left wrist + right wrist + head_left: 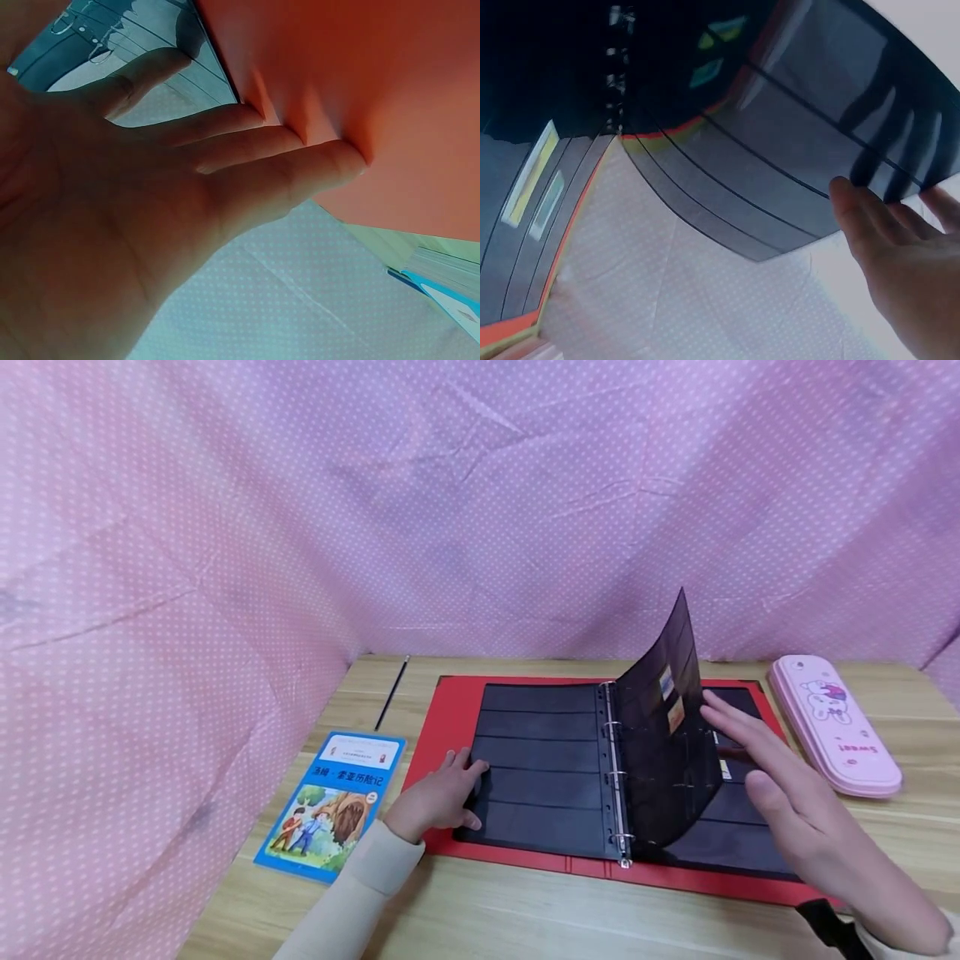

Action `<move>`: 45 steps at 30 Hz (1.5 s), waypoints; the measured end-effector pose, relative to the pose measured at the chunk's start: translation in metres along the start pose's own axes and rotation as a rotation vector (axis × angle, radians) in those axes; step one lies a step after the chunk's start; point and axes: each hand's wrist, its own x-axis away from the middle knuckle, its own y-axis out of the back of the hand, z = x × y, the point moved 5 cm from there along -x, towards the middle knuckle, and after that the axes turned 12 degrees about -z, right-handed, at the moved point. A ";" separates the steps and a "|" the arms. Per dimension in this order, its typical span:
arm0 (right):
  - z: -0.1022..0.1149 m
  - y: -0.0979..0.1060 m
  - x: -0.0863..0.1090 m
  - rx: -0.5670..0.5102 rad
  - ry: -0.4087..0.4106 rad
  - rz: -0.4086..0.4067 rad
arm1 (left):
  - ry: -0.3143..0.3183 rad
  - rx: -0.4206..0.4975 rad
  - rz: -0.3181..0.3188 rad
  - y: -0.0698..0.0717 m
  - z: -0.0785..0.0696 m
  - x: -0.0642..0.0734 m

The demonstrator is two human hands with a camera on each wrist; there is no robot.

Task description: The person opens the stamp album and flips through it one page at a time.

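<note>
A red ring binder (459, 706) lies spread on the wooden table, holding black pocket pages. One black page (652, 768) stands up from the metal rings (617, 774), bowed, with two small stamp-like pictures (676, 715) in its strips. My right hand (806, 818) is at the free edge of this page, fingers extended and fingertips touching it; the right wrist view shows their dark reflections on the glossy sheet. On the left side, my left hand (441, 793) rests with spread fingers across the red cover and the edge of the flat left page (536, 752).
A blue storybook (330, 806) lies left of the binder, with a dark pencil (392, 693) behind it. To the right is a pink pencil case (836, 727) with a rabbit print. Pink dotted cloth (480, 510) hangs behind the table.
</note>
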 end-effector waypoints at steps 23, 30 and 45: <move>0.007 -0.031 -0.011 -0.328 0.069 -0.029 | 0.011 -0.010 0.011 -0.002 0.002 -0.001; -0.010 -0.053 0.004 -0.057 -0.047 0.100 | 0.000 -0.010 0.009 -0.001 0.002 -0.001; -0.039 -0.089 0.029 0.237 -0.116 0.243 | -0.044 0.047 -0.014 0.000 0.006 0.001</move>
